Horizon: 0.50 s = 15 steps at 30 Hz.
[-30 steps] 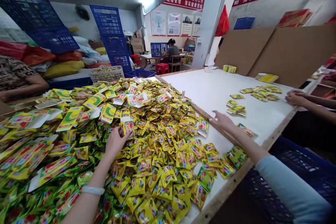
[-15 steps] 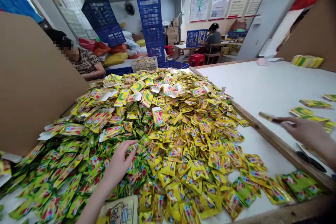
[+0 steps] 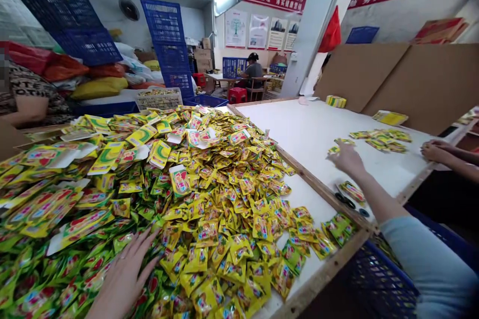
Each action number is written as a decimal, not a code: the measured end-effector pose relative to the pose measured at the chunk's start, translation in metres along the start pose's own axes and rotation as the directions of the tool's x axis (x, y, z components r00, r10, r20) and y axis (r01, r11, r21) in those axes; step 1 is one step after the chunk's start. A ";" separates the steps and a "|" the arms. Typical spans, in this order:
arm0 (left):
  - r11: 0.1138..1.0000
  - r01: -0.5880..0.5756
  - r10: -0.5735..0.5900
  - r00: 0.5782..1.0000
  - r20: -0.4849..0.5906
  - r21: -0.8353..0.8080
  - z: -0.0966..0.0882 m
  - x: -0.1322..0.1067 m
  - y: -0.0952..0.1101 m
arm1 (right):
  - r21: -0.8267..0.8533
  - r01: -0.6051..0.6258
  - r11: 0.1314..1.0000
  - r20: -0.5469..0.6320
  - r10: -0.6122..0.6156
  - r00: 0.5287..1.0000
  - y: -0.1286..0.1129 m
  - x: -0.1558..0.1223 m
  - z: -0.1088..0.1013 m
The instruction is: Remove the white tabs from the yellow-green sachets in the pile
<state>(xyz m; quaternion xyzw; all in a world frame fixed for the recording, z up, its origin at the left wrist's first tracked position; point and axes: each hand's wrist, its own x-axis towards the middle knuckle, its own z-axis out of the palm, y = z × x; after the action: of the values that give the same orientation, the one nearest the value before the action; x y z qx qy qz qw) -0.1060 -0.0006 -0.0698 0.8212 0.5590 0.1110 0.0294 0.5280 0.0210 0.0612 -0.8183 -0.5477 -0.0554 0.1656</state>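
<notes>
My left hand (image 3: 127,269) is open, fingers spread, palm down on the green sachets (image 3: 82,274) at the near left of a large heap. Yellow sachets (image 3: 228,254) lie just to its right. My right hand (image 3: 350,159), in a light blue sleeve, is over the white table beyond the wooden strip. Its fingers are closed at a small yellow box (image 3: 334,150), partly hiding it. Small flat yellow boxes (image 3: 144,135), some with white flaps raised, lie on top of the heap.
A wooden strip (image 3: 307,177) divides the tabletop. Black-handled scissors (image 3: 346,201) lie beside it. More yellow packs (image 3: 389,139) lie farther right, near another person's hands (image 3: 436,152). Cardboard panels (image 3: 422,84) stand behind. A blue crate (image 3: 381,269) is below the table edge.
The view has swung right, bringing the co-worker's hands into sight. My right hand has reached farther over the white table with the small box. My left hand has spread its fingers on the green sachets.
</notes>
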 end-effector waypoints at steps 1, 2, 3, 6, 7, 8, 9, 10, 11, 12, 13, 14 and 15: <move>1.000 0.006 -0.006 1.000 0.005 0.006 0.001 -0.002 0.001 | 0.000 -0.003 1.000 0.048 0.003 0.999 -0.014 -0.005 0.009; 1.000 0.008 -0.008 1.000 0.006 0.003 0.001 -0.004 0.003 | 0.012 0.011 1.000 0.114 -0.012 0.993 -0.029 -0.013 0.020; 1.000 0.007 -0.007 1.000 0.005 -0.007 0.001 -0.006 0.004 | 0.038 0.043 0.998 0.200 -0.050 0.979 -0.044 -0.022 0.033; 0.998 -0.005 0.003 1.000 -0.026 -0.064 -0.002 -0.008 0.006 | 0.125 0.130 0.984 0.412 -0.171 0.895 -0.086 -0.052 0.073; 0.997 -0.007 0.004 0.999 -0.046 -0.080 -0.003 -0.009 0.006 | 0.140 0.133 0.981 0.449 -0.182 0.874 -0.096 -0.061 0.084; 0.996 -0.012 0.005 0.997 -0.071 -0.091 -0.005 -0.009 0.006 | 0.145 0.122 0.982 0.473 -0.177 0.863 -0.103 -0.069 0.094; 0.995 -0.019 0.010 0.995 -0.095 -0.098 -0.007 -0.010 0.007 | 0.145 0.100 0.984 0.490 -0.160 0.857 -0.109 -0.074 0.101; 0.994 -0.028 0.016 0.993 -0.119 -0.102 -0.010 -0.010 0.009 | 0.146 0.072 0.987 0.505 -0.137 0.852 -0.112 -0.078 0.107; 0.994 -0.037 0.022 0.989 -0.145 -0.105 -0.014 -0.010 0.012 | 0.152 0.041 0.987 0.524 -0.116 0.844 -0.114 -0.081 0.112; 0.993 -0.046 0.027 0.985 -0.170 -0.112 -0.018 -0.010 0.016 | 0.168 0.011 0.986 0.547 -0.103 0.831 -0.115 -0.082 0.115; 0.991 -0.055 0.031 0.981 -0.192 -0.123 -0.023 -0.009 0.021 | 0.194 -0.015 0.981 0.572 -0.101 0.814 -0.114 -0.083 0.118; 0.988 -0.066 0.035 0.977 -0.210 -0.139 -0.028 -0.009 0.027 | 0.228 -0.036 0.973 0.595 -0.110 0.796 -0.114 -0.083 0.120; 0.984 -0.077 0.040 0.974 -0.221 -0.160 -0.032 -0.008 0.034 | 0.269 -0.056 0.962 0.610 -0.125 0.783 -0.113 -0.084 0.121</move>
<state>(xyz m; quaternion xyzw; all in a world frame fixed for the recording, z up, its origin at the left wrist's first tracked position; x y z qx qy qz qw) -0.0853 -0.0234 -0.0341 0.8148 0.5232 0.2474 0.0336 0.3809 0.0267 -0.0515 -0.7497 -0.5888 0.2897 0.0856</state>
